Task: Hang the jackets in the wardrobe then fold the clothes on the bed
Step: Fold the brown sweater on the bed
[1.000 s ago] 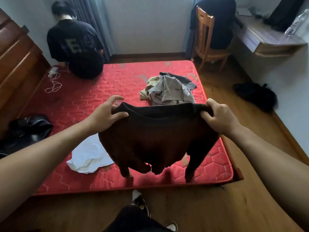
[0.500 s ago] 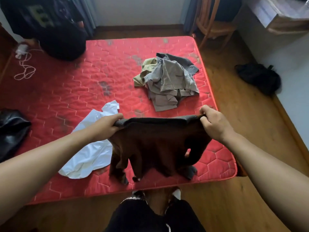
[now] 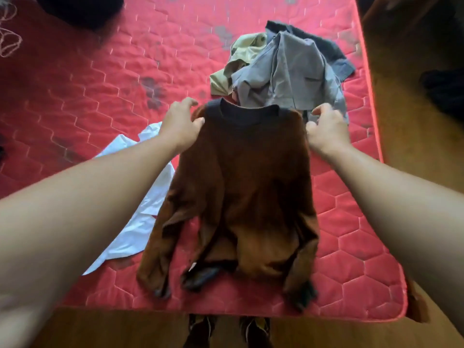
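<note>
1. The fingers (image 3: pixel 187 102) of the left hand (image 3: pixel 179 125) arch loosely at the left shoulder of the brown sweater (image 3: pixel 246 184), left of centre, with the thumb against its edge. Through the blur I cannot tell whether they pinch the knit or only touch it.
2. The fingers (image 3: pixel 320 110) of the right hand (image 3: pixel 327 130) curl the same way just beside the other shoulder, right of centre. Here too I cannot tell whether they grip.
3. At the upper left of the frame a white cord (image 3: pixel 8 41) lies looped on the red mattress (image 3: pixel 75 84).
4. Left of centre a crumpled white garment (image 3: pixel 140 222) lies partly under the left forearm and reaches under the sweater's edge.
5. The sweater lies spread on the mattress in the middle of the frame. Its dark collar (image 3: pixel 248 116) points to the top, and its hem and 2 sleeves are bunched toward the lower edge.
6. It looks soft, limp and fairly light, neither slippery nor fragile, so it should sag wherever it is unsupported. The shoulders and cuffs look like the best holds, using 2 hands.
7. Above centre-right, just beyond the collar, sits a pile of clothes (image 3: pixel 288 71) in grey, khaki and dark cloth.
8. No basket, box or drawer shows. Only the mattress bears the clothes: 1 sweater, 1 white garment and 1 pile.
9. At the right edge a dark shape (image 3: pixel 444 94) lies on the wooden floor (image 3: pixel 406 136), too blurred to name.
</note>
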A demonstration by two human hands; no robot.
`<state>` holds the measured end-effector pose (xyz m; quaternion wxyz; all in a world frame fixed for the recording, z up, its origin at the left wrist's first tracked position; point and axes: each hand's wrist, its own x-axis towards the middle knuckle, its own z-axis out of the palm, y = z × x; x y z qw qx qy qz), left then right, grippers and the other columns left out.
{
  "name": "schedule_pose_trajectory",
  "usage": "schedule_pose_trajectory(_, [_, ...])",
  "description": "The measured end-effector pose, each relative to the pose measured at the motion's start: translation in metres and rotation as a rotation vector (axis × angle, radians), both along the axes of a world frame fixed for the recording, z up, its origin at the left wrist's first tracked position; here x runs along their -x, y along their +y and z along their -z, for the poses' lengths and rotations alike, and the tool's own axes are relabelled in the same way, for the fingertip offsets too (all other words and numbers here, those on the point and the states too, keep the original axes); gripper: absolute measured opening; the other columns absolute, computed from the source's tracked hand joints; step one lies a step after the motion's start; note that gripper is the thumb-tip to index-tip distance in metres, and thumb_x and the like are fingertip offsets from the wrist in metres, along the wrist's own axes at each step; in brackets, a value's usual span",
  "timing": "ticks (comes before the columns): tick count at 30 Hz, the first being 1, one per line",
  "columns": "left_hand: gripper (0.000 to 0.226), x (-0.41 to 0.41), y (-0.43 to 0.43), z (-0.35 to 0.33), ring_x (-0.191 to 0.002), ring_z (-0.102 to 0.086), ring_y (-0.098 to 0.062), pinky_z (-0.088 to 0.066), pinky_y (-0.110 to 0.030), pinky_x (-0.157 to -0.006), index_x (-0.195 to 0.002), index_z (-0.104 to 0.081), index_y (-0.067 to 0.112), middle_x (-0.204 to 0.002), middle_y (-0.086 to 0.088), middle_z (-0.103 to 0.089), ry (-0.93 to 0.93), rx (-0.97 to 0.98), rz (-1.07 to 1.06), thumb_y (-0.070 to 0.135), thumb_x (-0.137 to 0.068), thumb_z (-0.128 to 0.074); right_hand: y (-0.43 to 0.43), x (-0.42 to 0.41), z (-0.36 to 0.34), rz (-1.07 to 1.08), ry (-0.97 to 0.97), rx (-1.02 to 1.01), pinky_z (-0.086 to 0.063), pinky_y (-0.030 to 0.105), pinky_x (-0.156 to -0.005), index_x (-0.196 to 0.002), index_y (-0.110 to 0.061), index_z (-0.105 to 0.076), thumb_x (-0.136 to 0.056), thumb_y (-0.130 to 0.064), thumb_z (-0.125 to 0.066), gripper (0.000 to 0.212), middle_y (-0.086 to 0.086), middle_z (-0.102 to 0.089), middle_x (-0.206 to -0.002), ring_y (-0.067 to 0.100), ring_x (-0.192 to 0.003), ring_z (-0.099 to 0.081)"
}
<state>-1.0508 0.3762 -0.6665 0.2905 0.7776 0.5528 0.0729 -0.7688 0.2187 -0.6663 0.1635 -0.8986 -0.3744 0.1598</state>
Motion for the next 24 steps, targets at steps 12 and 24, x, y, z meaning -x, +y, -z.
schedule_pose_trajectory(12, [0.063,0.045,-0.176,0.242,-0.155,-0.011,-0.03,-0.02,-0.036,-0.123,-0.159,-0.029,0.025,-0.167,-0.015,-0.007,0.231,0.216,0.363,0.016,-0.101,-0.053,-0.131,0.092,0.25,-0.404,0.153,0.325,-0.038,0.049,-0.117,-0.153,-0.016,-0.04,-0.102,-0.02,-0.051,0.053,0.014,-0.029,-0.162,0.032,-0.15,-0.03])
schedule_pose_trajectory(24, [0.075,0.035,-0.079,0.326,-0.157,0.009,-0.023,0.004,-0.064,-0.122,-0.161,-0.001,0.04,-0.169,-0.008,0.012,0.47,-0.158,0.393,0.074,-0.097,-0.023,-0.07,0.05,0.324,-0.54,-0.291,0.371,-0.002,0.055,-0.125,-0.161,-0.037,0.007,-0.095,-0.079,-0.009,0.08,0.002,0.012,-0.171,0.027,-0.157,0.015])
